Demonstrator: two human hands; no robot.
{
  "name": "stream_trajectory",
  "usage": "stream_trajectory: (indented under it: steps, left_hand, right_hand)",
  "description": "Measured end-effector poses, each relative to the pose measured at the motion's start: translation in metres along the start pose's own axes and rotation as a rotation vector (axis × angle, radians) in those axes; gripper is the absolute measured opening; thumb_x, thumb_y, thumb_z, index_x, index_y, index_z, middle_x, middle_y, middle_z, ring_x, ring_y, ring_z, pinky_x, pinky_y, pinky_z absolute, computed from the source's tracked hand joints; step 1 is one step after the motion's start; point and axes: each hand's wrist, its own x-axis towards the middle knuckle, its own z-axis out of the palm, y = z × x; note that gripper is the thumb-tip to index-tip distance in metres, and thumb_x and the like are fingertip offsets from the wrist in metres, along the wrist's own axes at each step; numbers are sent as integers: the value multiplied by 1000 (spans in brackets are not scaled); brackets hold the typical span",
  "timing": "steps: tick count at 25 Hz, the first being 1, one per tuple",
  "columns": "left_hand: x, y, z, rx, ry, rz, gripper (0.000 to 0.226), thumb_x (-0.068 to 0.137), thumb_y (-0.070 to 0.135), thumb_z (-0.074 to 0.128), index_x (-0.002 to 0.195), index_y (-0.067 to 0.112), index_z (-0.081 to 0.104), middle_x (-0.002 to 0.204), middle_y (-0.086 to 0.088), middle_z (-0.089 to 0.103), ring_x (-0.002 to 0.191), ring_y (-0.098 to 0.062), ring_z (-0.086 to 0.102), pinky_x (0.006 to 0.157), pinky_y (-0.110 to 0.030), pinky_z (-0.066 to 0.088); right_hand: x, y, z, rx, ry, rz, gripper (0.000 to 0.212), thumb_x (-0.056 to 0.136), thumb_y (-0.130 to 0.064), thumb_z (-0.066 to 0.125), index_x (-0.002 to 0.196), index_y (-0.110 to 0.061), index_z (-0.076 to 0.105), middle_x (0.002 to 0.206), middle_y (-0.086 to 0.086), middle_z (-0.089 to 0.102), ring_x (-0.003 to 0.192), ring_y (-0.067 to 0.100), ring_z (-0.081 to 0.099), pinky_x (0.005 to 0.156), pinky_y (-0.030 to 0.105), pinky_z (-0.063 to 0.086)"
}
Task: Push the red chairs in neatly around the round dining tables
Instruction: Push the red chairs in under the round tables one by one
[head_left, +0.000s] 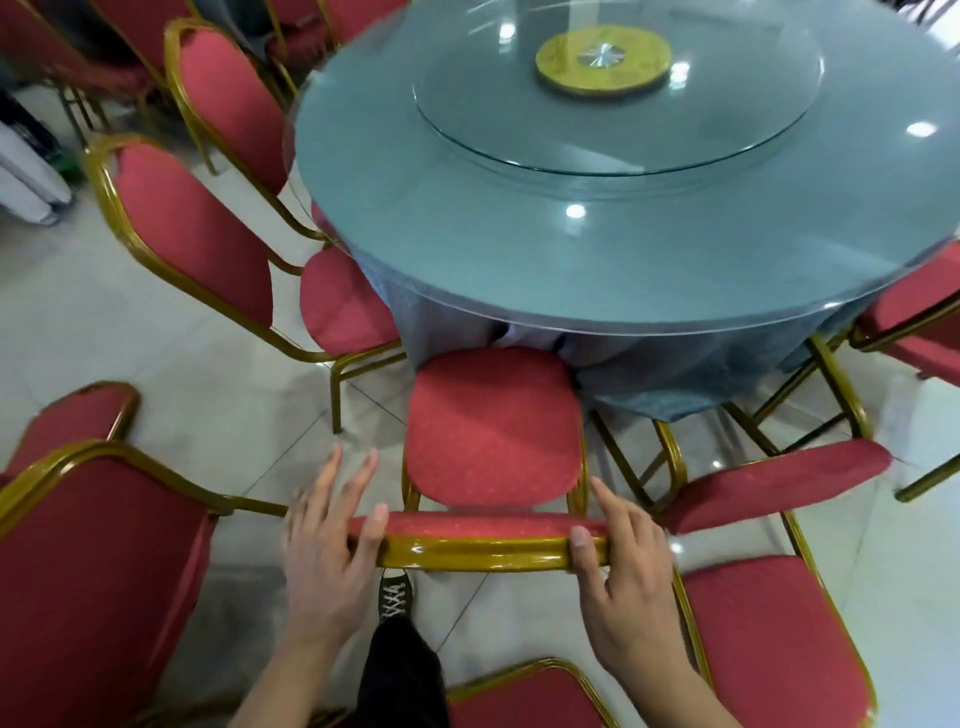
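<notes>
Tiled floor (218, 415) carries the red chair (493, 431); left hand (332, 535) rests open-fingered and right hand (618, 566) grips its backrest (478, 540) for pushing toward the round table (623, 249).

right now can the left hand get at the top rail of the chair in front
Probably yes: the left hand already lies at the rail's left end, thumb on top, fingers spread, nothing between. The right hand grips the other end.

A pale, glossy tiled floor (218, 415) carries a round dining table (519, 249) draped in a grey-blue cloth (649, 379) under a clear glass top. On that top sits a round glass turntable (597, 130) with a gold disc (602, 57) at its centre. Red padded chairs with gold metal frames (493, 431) stand on the floor around the table.
</notes>
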Motion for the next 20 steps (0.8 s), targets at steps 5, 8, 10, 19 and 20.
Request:
stream_trajectory:
  steps: [5,8,10,19,20]
  left_hand:
    - [53,-34,-29,12,-64,59,59,98,55,26,150,35,45,163,4,31,150,-18,30,120,-56,21]
    - [79,-51,-38,30,-120,76,59,98,54,24,150,36,43,164,3,30,152,-19,26,121,-58,16]
    - [99,-59,-43,40,-143,92,61,97,54,24,151,34,43,164,-1,31,152,-21,25,120,-59,16]
    - [131,-75,-45,66,-167,157,58,100,52,19,152,37,39,166,3,24,155,-18,16,122,-59,11]
    - [129,-74,-44,67,-165,160,58,100,51,20,152,36,39,166,3,23,155,-18,16,122,-59,11]
  right_hand:
    - [-1,-38,37,-38,-45,13,63,99,-67,30,155,-40,37,145,-3,46,133,19,40,110,49,37]
    - [0,-53,55,-87,-54,12,63,99,-69,28,155,-40,38,143,0,46,129,23,41,109,53,38]
    - [5,-64,64,-121,-48,15,66,99,-72,25,155,-39,39,137,2,48,126,23,42,109,53,36]
    - [12,-77,78,-124,-48,40,63,98,-71,28,153,-43,39,132,-5,45,128,19,40,112,51,37]
    - [10,-73,77,-122,-33,29,63,98,-71,30,151,-41,43,128,-6,46,124,18,42,109,51,39]
